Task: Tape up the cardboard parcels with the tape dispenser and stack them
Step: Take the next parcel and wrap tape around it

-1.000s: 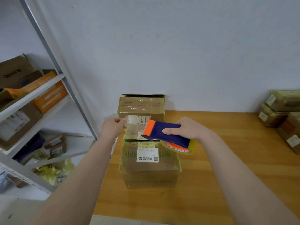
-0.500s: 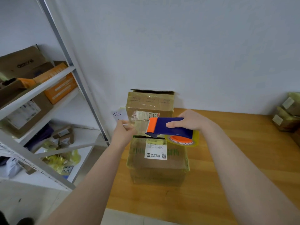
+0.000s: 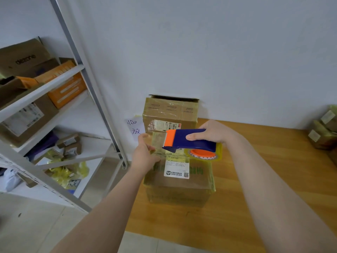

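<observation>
Right hand [image 3: 215, 133] grips dispenser [image 3: 191, 141], fingers wrapped round its body. Left hand [image 3: 144, 156] pinches tape [image 3: 158, 141] end. Parcel [image 3: 178, 187] sits at tabletop's [image 3: 264, 161] left edge, far side hidden. Stack [image 3: 322, 132] at the right edge is cut off.

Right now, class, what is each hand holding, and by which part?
The right hand grips the tape dispenser round its blue body; the left hand pinches the pulled-out tape end.

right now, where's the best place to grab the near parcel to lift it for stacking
Probably by its left and right walls, coming in from each side: the near parcel is wide, the rear parcel stands close behind it, and both sides look free.
</observation>
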